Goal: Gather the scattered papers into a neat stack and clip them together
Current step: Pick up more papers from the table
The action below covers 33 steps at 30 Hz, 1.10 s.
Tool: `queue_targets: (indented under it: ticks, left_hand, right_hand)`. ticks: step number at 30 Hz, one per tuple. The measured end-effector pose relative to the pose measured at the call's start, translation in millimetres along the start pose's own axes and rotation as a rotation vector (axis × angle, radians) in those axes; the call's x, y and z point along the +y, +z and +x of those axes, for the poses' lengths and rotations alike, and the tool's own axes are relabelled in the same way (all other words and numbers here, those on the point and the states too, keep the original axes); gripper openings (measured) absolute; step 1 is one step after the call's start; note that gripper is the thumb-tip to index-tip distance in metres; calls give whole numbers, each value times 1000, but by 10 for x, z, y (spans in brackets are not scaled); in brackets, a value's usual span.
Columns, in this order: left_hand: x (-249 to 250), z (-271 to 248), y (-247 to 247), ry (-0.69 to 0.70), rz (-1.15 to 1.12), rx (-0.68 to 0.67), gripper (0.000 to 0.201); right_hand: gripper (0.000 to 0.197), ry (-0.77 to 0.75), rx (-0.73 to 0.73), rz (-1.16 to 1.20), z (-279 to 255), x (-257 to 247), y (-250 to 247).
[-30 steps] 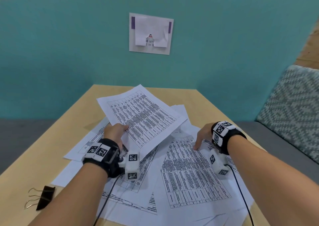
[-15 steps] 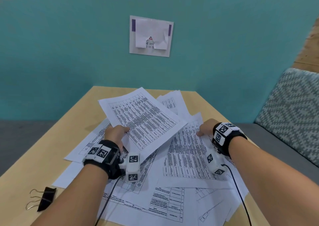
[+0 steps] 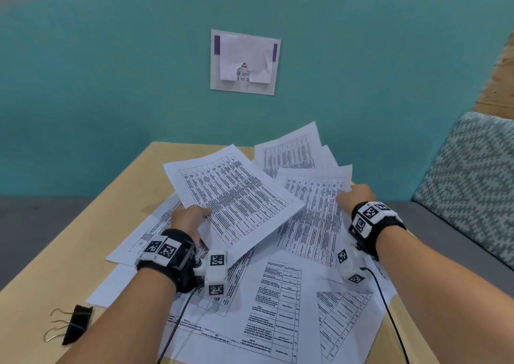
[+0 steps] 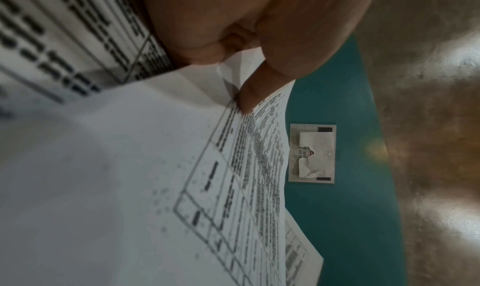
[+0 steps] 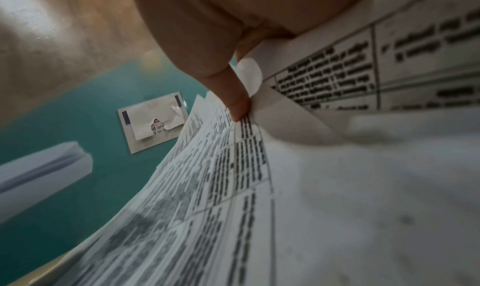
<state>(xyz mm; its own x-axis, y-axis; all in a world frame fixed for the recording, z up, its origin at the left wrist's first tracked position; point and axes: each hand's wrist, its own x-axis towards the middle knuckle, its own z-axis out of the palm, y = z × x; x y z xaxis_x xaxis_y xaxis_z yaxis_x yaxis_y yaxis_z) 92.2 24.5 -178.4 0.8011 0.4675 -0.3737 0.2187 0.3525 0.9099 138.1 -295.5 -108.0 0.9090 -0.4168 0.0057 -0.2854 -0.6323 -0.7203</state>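
Several printed sheets lie scattered over the wooden table. My left hand pinches the near left edge of a lifted sheet, thumb on top; in the left wrist view the thumb presses on that paper. My right hand grips the right edge of a small bunch of sheets, raised and fanned toward the far side; in the right wrist view its thumb pinches them. A black binder clip lies on the table at the near left.
A teal wall with a taped paper notice rises behind the table. A patterned cushion on a grey seat stands to the right. Bare tabletop shows along the left side. Wrist camera cables trail over the near sheets.
My right hand went from touching a flat sheet to gripping a few sheets, lifting them up and away to the far right. The left hand kept holding its raised sheet almost still.
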Motion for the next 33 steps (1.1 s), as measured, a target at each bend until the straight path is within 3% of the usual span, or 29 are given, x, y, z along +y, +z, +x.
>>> queue_targets:
  ticks: [9,13,16,18,20,26,30,33]
  left_hand:
    - [-20,32,0,12,-13,-22,49]
    - [-14,16,-5,25,8,-36,39]
    - [-15,13,-8,42,6,-58,39]
    - [-15,6,-12,49,13,-60,43]
    - [-15,5,-10,53,13,-72,45]
    - [-18,-16,-2,54,23,-91,48]
    - [11,-58,13,53,30,-90,51]
    - [21,-99,14,66,17,-106,59]
  right_hand:
    - [10,39,372,462,196,-26,-248]
    - [33,80,490,714,277,-148,-398]
    - [13,97,529,853,254,-270,-538]
    - [43,126,519,914,241,-340,-636]
    - [59,124,523,931,214,-426,-736]
    - [66,117,331,1012,119,-650,-831]
    - [50,118,99,1039,161,-749,-722]
    - [58,108,-83,1034,342,-702,-454]
